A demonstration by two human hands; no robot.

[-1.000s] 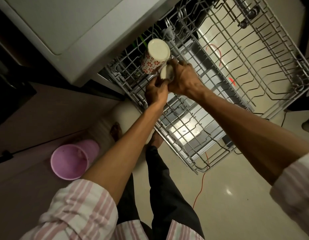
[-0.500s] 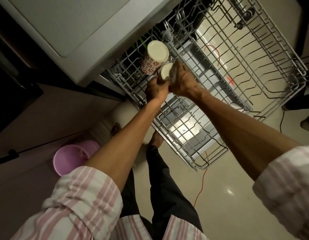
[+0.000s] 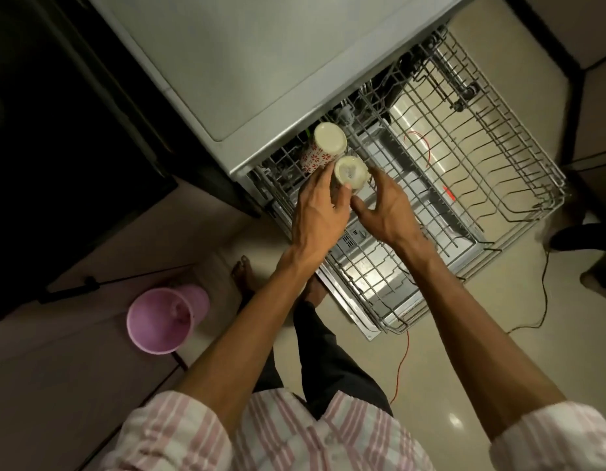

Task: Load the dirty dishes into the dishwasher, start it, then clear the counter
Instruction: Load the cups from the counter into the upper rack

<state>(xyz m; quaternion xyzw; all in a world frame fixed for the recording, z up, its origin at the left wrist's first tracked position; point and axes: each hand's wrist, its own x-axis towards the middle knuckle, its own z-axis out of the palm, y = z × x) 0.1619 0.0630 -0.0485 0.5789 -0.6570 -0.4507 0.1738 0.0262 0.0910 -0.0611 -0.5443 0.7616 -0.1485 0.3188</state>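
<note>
**Second cup seated, hands easing off**

Both hands have loosened since half a second back: then they were bunched tight round the small cup, now I see it standing upside down in the upper rack [image 3: 389, 185], touching the red-flowered cup [image 3: 323, 147] just beyond my fingertips. My left hand [image 3: 320, 212] has straight fingers [image 3: 328, 185] lying against the small cup's [image 3: 350, 171] side, steadying rather than gripping. My right hand [image 3: 384, 210] sits just beside it, fingers relaxed and spread, holding nothing.

I judge this cup placed; more dishes must follow before the dishwasher [image 3: 247, 73] can start.

No brand, label or writing is legible; the flowered cup shows only its pattern. A pink bucket [image 3: 158, 321] stands well apart, back toward my left elbow.
</note>
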